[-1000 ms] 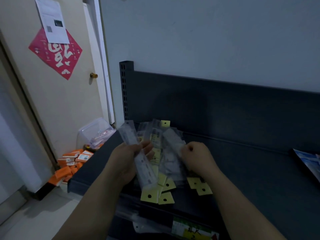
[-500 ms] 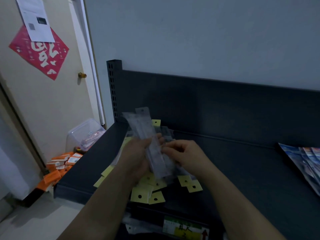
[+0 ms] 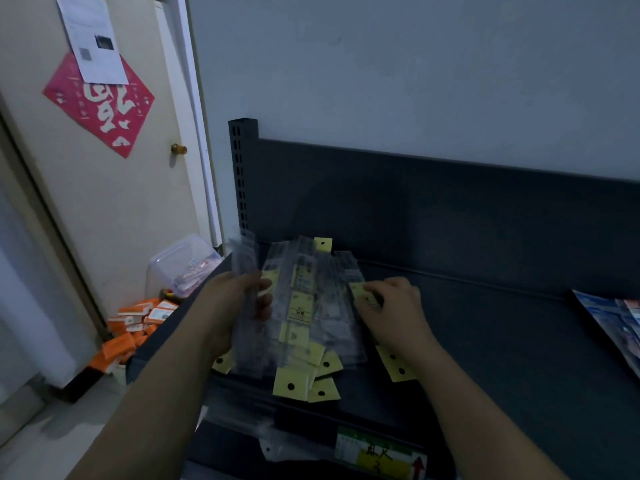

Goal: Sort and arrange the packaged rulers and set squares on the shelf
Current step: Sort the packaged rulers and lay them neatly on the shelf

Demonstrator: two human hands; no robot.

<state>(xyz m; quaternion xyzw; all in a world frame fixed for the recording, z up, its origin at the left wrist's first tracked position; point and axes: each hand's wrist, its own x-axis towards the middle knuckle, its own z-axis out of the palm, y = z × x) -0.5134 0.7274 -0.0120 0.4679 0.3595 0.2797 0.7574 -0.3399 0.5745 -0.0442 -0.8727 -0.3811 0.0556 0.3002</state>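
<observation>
Stood over a dark shelf [image 3: 485,341], both hands at its left front corner. Gripped one clear packaged ruler [image 3: 246,344] in the left hand [image 3: 235,306], thumb and fingers curled round its middle. Held it tilted above the pile's left side, top end past the knuckles, bottom end toward the front edge. Pinched a yellow header card [image 3: 358,292] with the right hand [image 3: 394,313], fingers bent over it at the pile's right side.

Had the pile of packaged rulers [image 3: 308,306] fanned between the two hands on the shelf's left end, with clear sleeves overlapping. Found the yellow punched cards mostly toward the front edge, one toward the back panel [image 3: 415,202]. Could not tell rulers from set squares inside the sleeves.

Saw colourful packets [image 3: 616,320] at the shelf's right edge, well apart from the pile. Saw a price label [image 3: 377,455] on the front edge and more clear packets [image 3: 242,420] below that edge.

Noted, on the floor beyond the left edge, a clear plastic box [image 3: 183,265] and orange boxes [image 3: 131,327]. Noted beside them a door [image 3: 104,220] bearing a red paper square [image 3: 100,102], a white sheet [image 3: 93,39] and a brass knob [image 3: 178,148].
</observation>
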